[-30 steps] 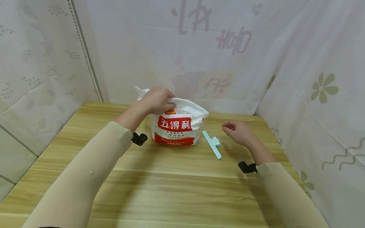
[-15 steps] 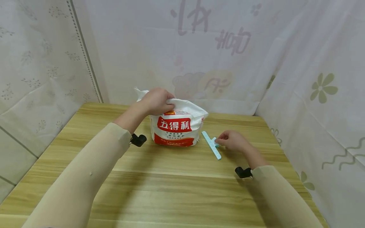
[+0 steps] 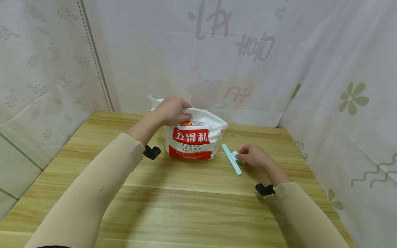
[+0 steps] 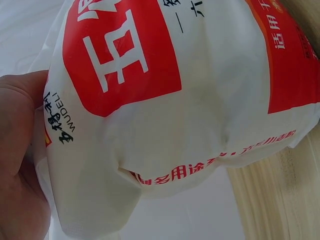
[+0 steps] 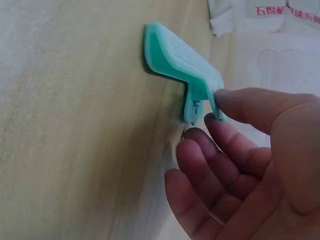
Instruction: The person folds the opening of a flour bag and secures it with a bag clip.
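A white flour bag (image 3: 190, 137) with red panels and printed characters stands upright toward the back of the table. My left hand (image 3: 173, 110) grips its folded top edge, thumb on the front face. In the left wrist view that thumb and palm (image 4: 22, 150) lie at the edge of the flour bag (image 4: 165, 120). Just right of the bag, a pale teal bag clip (image 3: 231, 158) lies on the table, its long bar slanting. My right hand (image 3: 254, 155) pinches the clip's handle. The right wrist view has the thumb (image 5: 250, 102) on the clip's (image 5: 185, 60) upper lever, index fingertip beneath it.
The wooden table (image 3: 186, 213) runs back to a pale printed curtain (image 3: 155, 51). More curtain hangs at the left and right sides. A black wrist camera mount (image 3: 152, 152) sits on the left wrist and another black mount (image 3: 264, 189) on the right.
My right hand has come down and left from above the table onto the clip's handle. The left hand and flour bag have stayed in place.
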Demonstrator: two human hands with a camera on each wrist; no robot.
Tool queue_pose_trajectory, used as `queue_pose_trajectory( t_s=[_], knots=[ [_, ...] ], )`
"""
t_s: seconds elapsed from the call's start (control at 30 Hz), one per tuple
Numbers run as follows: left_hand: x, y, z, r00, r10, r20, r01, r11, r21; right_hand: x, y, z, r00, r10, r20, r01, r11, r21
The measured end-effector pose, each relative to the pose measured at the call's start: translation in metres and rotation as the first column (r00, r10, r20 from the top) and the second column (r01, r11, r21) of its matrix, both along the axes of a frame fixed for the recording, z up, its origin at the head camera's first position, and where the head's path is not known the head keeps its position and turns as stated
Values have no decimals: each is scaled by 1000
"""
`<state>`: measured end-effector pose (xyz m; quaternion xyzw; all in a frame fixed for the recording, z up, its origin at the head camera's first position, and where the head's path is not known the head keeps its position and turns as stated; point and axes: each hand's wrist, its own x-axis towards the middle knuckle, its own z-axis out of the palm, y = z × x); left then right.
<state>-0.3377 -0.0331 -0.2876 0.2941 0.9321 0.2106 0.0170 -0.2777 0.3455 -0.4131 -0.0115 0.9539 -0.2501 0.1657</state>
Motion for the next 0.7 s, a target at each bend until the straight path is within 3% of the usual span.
queue_pose_trajectory(
  t_s=[0.37,0.47,0.7],
  knots=[
    [-1,0,-1,1000,-2,11,2,1000,4,3,14,1,996,-78,41,86,972,-220],
    [-2,-1,-2,1000,-9,9,9,1000,5,4,19,2,993,-100,55,112,943,-314],
    [-3,-2,-2,1000,-12,1,12,1000,6,0,36,-1,985,-156,80,174,831,-528]
  ],
)
